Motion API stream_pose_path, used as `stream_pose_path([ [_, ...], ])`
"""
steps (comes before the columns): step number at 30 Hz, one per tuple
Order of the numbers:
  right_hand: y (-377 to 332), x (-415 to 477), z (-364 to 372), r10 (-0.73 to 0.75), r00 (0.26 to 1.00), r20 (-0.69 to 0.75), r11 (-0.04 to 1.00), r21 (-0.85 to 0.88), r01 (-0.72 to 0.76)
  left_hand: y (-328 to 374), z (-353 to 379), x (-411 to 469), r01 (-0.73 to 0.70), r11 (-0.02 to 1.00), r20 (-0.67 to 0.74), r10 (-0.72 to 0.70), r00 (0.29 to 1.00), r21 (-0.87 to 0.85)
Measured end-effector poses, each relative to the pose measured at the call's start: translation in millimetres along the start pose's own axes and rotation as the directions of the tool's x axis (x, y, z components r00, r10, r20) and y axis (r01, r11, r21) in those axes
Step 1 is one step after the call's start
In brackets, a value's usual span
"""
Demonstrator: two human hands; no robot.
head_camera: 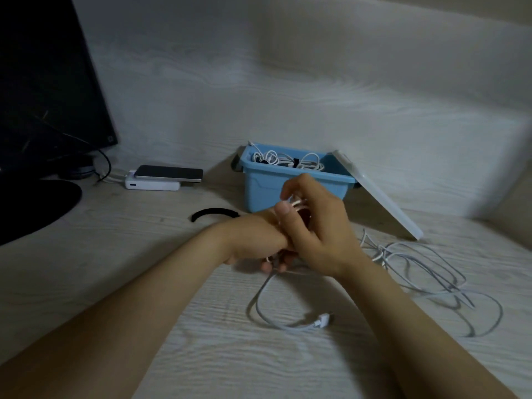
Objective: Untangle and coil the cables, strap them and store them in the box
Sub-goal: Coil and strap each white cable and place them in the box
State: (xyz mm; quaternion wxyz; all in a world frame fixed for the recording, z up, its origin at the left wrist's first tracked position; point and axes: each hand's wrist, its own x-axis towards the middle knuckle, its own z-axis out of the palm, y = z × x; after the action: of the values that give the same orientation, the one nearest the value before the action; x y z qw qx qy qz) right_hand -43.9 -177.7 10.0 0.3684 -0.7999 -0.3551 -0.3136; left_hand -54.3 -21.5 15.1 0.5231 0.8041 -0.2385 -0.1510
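My left hand (253, 240) grips a small coil of white cable (296, 203) in front of the blue box (267, 188). My right hand (319, 226) lies over the left one, thumb and fingers curled round the coil's upper loops. The cable's free tail (259, 300) hangs from my hands and loops over the desk to a white plug (324, 319). A tangle of grey-white cables (423, 272) lies on the desk to the right. The blue box holds several strapped white cable coils (288, 159). A black strap (214, 213) lies left of the box.
The box's white lid (383, 197) leans against its right side. A phone (169, 172) sits on a white power bank (152, 185) to the left, beside a dark monitor (43, 82) with its round stand (34, 208). The pale wall runs behind the box.
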Motion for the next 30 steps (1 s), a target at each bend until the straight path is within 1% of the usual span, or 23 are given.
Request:
stream_pose_path([
  [1,-0.4,0.4,1.5,0.014,1.0,-0.002,1.0,0.012,-0.014,1.8,1.4,-1.0,0.002,1.0,0.008,-0.002,1.0,0.029],
  [3,0.8,2.5,1.1,0.05,0.997,-0.056,0.998,0.031,-0.049,4.7,1.1,-2.8,-0.02,0.999,0.027,0.019,0.999,0.037],
  [6,6.0,2.8,-1.5,0.034,0.995,-0.089,0.999,-0.031,-0.037,8.6,0.8,-4.0,-0.055,0.998,0.036,0.055,0.998,-0.002],
  [9,12.4,3.5,-4.4,0.049,0.996,-0.075,0.993,-0.104,-0.056,9.4,-0.2,-2.5,-0.062,0.998,-0.002,0.062,0.998,0.001],
  [13,21.1,6.1,-6.6,0.057,0.989,-0.133,0.993,-0.099,-0.071,10.4,-2.3,-1.6,-0.064,0.996,-0.028,0.065,0.997,0.063],
  [16,26.0,6.8,-6.0,0.066,0.983,-0.17,0.975,-0.199,-0.1,7.6,-1.9,-0.9,-0.079,0.991,-0.047,0.084,0.995,0.103],
  [18,27.5,6.3,-5.3,0.108,0.979,-0.172,0.953,-0.263,-0.151,5.9,-0.1,0.3,-0.091,0.99,-0.058,0.097,0.994,0.106],
  [19,27.4,6.0,-5.4,0.137,0.977,-0.164,0.947,-0.267,-0.178,5.4,0.9,0.5,-0.086,0.992,-0.069,0.092,0.993,0.09],
  [21,28.0,5.4,-6.1,0.208,0.969,-0.136,0.957,-0.177,-0.23,4.0,2.0,0.5,-0.066,0.997,-0.08,0.069,0.994,0.039],
  [23,27.9,5.5,-6.2,0.3,0.949,-0.096,0.953,-0.013,-0.302,1.5,0.2,0.9,-0.067,0.997,-0.074,0.068,0.995,0.026],
  [26,24.9,5.6,-5.4,0.394,0.919,-0.015,0.893,0.244,-0.378,-0.2,-4.7,1.2,-0.089,0.996,-0.064,0.087,0.994,-0.017],
  [27,21.8,5.0,-5.5,0.389,0.921,-0.012,0.886,0.278,-0.371,0.4,-5.7,0.6,-0.095,0.994,-0.051,0.093,0.994,-0.044],
  [28,19.8,4.2,-5.4,0.359,0.933,-0.014,0.9,0.27,-0.343,1.2,-6.4,-0.5,-0.101,0.993,-0.038,0.099,0.994,-0.062],
  [30,16.7,2.6,-5.3,0.264,0.964,0.02,0.942,0.211,-0.263,2.4,-7.1,-2.9,-0.1,0.992,-0.005,0.1,0.995,-0.08],
])
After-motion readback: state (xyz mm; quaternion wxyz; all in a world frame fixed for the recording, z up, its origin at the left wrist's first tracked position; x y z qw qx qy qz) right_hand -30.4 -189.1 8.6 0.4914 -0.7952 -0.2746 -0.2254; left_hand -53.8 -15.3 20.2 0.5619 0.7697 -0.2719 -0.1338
